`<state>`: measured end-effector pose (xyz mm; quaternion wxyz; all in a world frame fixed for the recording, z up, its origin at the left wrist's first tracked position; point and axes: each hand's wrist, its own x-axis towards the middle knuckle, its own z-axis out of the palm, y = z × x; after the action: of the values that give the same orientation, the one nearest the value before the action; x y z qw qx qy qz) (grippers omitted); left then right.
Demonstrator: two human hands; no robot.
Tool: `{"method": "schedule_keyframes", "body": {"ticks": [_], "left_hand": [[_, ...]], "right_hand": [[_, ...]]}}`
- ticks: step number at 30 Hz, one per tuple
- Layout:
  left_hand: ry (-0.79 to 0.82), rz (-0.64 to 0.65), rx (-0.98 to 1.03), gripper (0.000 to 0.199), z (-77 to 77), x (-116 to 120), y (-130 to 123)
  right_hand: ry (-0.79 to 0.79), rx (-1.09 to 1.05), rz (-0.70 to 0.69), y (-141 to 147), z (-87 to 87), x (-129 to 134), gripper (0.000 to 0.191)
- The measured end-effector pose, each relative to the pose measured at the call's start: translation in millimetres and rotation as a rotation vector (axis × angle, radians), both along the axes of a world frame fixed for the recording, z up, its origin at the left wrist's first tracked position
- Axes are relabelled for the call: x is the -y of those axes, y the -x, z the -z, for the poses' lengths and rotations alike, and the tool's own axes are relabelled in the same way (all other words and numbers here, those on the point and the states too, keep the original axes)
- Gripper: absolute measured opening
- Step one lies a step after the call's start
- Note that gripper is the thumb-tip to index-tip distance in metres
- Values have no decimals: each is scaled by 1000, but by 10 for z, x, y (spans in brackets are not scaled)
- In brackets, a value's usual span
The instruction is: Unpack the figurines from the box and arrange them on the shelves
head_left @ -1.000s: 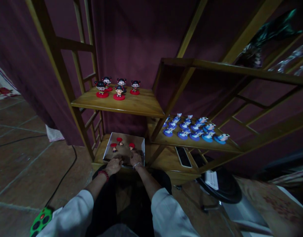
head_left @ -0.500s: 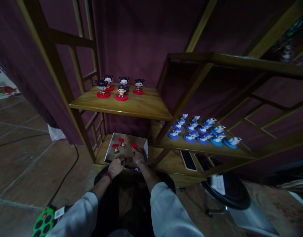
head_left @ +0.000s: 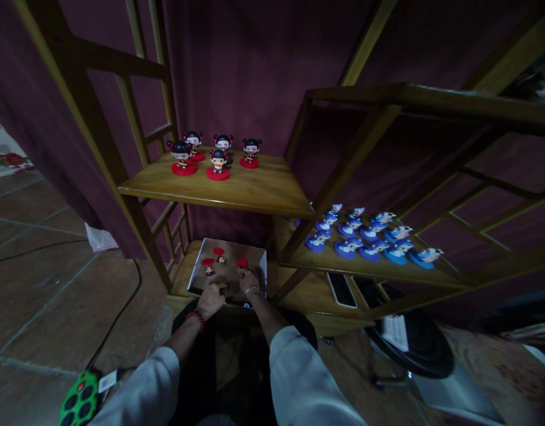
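Locating a shallow rectangular cardboard tray with a white rim (head_left: 228, 239) on a low wooden shelf (head_left: 181, 278). Inside the tray: two black-haired figurines on round red bases (head_left: 209, 270), plus a third red-based figurine (head_left: 241, 264) at the right side. Right hand (head_left: 250, 283): fingertips on that third figurine, firmness of grasp impossible to confirm. Left hand (head_left: 213, 297): fingers curled at the tray's near edge, with any held item hidden. Directly above the tray: five matching red-based figurines (head_left: 218, 160) on a honey-toned wooden shelf (head_left: 254, 192). Right of the tray: rows of blue-based figurines (head_left: 365, 248), no hand near. Current count: three inside, five above.
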<state>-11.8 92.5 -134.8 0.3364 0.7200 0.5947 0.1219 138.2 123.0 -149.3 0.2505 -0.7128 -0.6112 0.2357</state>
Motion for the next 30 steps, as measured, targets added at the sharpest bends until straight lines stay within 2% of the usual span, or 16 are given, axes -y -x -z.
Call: {"method": "schedule_keyframes", "body": {"ticks": [6, 12, 18, 21, 27, 30], "left_hand": [[-7, -24, 45, 29, 65, -21, 12], [15, -66, 60, 32, 63, -26, 17], [-57, -106, 126, 46, 124, -60, 25], [-78, -109, 149, 50, 131, -63, 32], [-36, -105, 155, 43, 39, -41, 42], [-5, -126, 185, 36, 12, -34, 42]], "right_hand": [[56, 78, 56, 13, -42, 45, 16], [123, -18, 71, 52, -5, 73, 10], [88, -154, -31, 70, 72, 75, 16], [86, -276, -76, 85, 119, 78, 26], [109, -432, -123, 130, 73, 94, 42], [98, -479, -162, 155, 5, 109, 40]]}}
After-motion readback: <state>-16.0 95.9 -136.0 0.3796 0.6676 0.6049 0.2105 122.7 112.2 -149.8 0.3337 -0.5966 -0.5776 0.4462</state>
